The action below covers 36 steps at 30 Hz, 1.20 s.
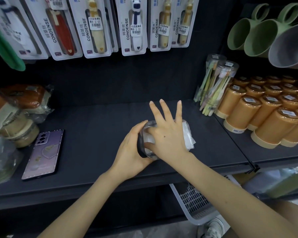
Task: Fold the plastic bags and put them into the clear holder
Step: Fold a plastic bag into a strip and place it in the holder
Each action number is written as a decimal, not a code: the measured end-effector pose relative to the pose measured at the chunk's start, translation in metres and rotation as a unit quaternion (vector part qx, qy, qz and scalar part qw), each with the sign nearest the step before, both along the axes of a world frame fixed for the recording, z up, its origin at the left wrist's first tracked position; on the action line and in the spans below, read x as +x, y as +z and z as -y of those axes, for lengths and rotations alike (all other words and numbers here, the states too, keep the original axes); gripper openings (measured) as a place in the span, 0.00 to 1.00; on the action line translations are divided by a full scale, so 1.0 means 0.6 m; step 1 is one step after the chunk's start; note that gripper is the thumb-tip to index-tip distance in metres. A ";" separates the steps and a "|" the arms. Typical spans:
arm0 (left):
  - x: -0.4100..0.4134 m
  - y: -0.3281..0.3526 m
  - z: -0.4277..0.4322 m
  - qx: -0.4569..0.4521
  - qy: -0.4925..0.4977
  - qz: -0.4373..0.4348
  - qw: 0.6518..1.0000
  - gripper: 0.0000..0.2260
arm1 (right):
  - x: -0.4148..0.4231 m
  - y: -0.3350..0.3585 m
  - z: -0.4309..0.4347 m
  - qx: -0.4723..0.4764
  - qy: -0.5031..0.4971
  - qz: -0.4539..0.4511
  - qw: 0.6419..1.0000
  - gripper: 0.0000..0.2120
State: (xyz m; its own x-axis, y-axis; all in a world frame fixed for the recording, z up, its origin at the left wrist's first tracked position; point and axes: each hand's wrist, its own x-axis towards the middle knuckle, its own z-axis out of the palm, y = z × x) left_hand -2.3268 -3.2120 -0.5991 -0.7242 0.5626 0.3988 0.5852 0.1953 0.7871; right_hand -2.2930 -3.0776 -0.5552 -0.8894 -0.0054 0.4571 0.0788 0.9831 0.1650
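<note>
**Clear holder on its side, half hidden under two hands**

Mid-shelf on the dark shelf (93, 134): clear holder (149, 156) tipped on its side, dark end to the left. Left hand (129, 152) wrapped round that end, thumb over the top, fingers curled beneath and mostly out of sight. Right hand (169, 136) laid across the holder, three fingers straight and spread wide in the air, thumb and forefinger bent down onto white plastic bags (188, 134). Impossible to tell whether pinching or only pressing. Bags partly behind the clear wall, partly bunched out on the right. Mouth of the holder covered by the palm. At left, a purple phone (43, 153) flat on the shelf. At right, orange cups (265, 121), cut off by the frame edge.
</note>
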 end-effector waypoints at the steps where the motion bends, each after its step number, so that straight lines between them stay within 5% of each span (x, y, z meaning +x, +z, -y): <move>1: 0.001 0.002 -0.001 0.002 0.000 0.003 1.000 0.43 | -0.003 0.000 0.001 0.013 -0.018 0.013 1.000 0.15; 5: 0.006 0.010 -0.003 0.023 -0.011 0.027 0.999 0.40 | -0.008 0.001 0.001 0.040 -0.025 0.040 0.998 0.17; 14: -0.047 -0.005 -0.009 0.033 -0.019 0.138 0.990 0.43 | 0.067 -0.001 -0.062 -0.152 0.008 -0.122 0.981 0.14; 23: -0.134 -0.003 -0.028 -0.018 0.003 0.234 0.972 0.47 | 0.203 -0.092 -0.060 -0.277 0.032 -0.074 0.958 0.14; 26: -0.123 -0.006 0.008 -0.093 0.037 0.201 0.975 0.47 | 0.256 -0.138 -0.039 -0.324 0.060 0.002 0.944 0.15; 29: -0.060 -0.019 0.067 -0.222 0.088 0.035 0.970 0.31 | 0.299 -0.186 -0.008 -0.373 0.044 0.183 0.908 0.14; 32: 0.024 -0.054 0.121 -0.253 0.117 -0.106 0.955 0.24 | 0.317 -0.279 0.006 -0.367 -0.015 0.383 0.847 0.10; 36: 0.063 -0.099 0.156 -0.290 0.173 -0.232 0.912 0.22 | 0.310 -0.419 0.014 -0.395 -0.143 0.537 0.732 0.13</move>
State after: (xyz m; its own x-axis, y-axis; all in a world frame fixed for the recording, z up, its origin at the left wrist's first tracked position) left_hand -2.2888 -3.3059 -0.6586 -0.7278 0.5452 0.4161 0.6529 0.7365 0.1770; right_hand -2.1069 -3.0860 -0.8066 -0.6512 0.1404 -0.7458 0.5421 0.7738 -0.3277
